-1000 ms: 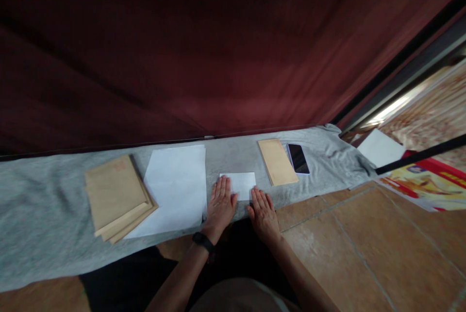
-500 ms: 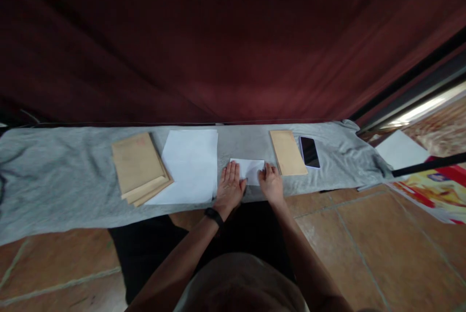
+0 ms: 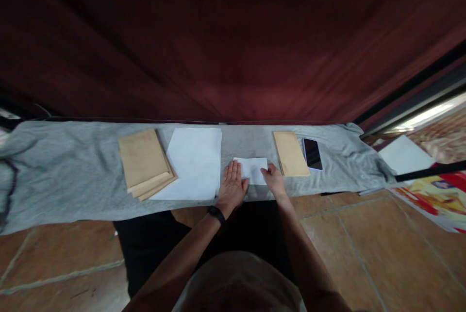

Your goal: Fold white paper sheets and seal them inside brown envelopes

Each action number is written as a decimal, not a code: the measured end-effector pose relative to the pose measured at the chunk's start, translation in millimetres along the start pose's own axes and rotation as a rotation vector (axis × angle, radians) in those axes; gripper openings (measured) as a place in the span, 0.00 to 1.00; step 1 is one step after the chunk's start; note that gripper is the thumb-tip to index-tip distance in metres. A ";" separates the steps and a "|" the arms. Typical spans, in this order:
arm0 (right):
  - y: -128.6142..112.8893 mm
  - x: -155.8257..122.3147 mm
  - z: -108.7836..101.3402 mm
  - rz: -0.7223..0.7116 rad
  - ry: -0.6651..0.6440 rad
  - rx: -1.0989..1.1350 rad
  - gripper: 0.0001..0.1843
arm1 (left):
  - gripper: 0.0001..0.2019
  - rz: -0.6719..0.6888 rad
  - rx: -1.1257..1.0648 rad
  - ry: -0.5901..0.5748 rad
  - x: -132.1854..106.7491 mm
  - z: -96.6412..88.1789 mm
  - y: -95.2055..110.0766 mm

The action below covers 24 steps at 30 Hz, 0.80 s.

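A small folded sheet of white paper (image 3: 254,169) lies on the grey cloth in front of me. My left hand (image 3: 233,185) rests flat on its left part, fingers stretched out, with a dark band around the wrist. At the paper's right edge, my right hand (image 3: 274,179) has its thumb and curled fingers pinched on the sheet. Just left of my left hand is a stack of larger white sheets (image 3: 194,164). A brown envelope (image 3: 291,153) lies beyond my right hand.
Several brown envelopes (image 3: 143,156) overlap the white sheets at the left. A phone (image 3: 312,153) lies right of the single envelope. Grey cloth (image 3: 76,171) covers the narrow surface, and a dark red curtain (image 3: 233,50) hangs behind it. A colourful printed box (image 3: 437,198) is at far right.
The view has shifted slightly, so the things on the cloth appear a little further right. My right hand's fingers have curled more at the paper's edge. My left hand stays flat on it.
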State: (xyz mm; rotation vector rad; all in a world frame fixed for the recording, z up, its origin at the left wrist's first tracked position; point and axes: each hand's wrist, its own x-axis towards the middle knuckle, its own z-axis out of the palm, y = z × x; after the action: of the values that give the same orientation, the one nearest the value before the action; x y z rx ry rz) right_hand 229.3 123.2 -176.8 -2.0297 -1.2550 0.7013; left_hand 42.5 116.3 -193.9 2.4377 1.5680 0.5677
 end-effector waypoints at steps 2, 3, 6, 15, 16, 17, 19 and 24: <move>4.2 0.8 1.7 -0.035 0.004 0.098 0.09 | 0.34 0.005 -0.033 0.022 -1.5 -3.0 -2.1; 6.1 1.2 2.4 -0.048 0.008 0.148 0.10 | 0.34 0.008 -0.055 0.034 -2.1 -4.8 -3.2; 10.7 1.4 4.6 -0.077 0.016 0.289 0.13 | 0.32 -0.035 -0.165 0.078 -2.2 -9.8 -7.2; 13.9 -0.1 12.4 -0.065 0.020 0.428 0.25 | 0.29 -0.403 -0.641 0.069 11.0 -15.8 -21.6; 13.7 0.4 12.5 -0.062 0.030 0.414 0.25 | 0.29 -0.413 -0.652 0.036 12.0 -17.8 -21.6; 13.3 0.9 12.1 -0.060 0.040 0.396 0.25 | 0.28 -0.422 -0.651 0.004 12.7 -20.2 -21.1; 12.2 1.7 10.1 -0.063 0.053 0.344 0.23 | 0.28 -0.429 -0.607 -0.046 13.2 -24.9 -19.0; 5.6 -1.5 4.3 -0.074 0.089 0.108 0.13 | 0.29 -0.403 -0.318 -0.081 9.2 -29.4 -11.2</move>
State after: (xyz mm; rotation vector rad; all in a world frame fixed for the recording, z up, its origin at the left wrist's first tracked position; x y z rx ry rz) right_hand 228.8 120.9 -183.6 -1.8961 -1.2088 0.6235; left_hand 24.4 128.0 -169.3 1.8282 1.7184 0.5801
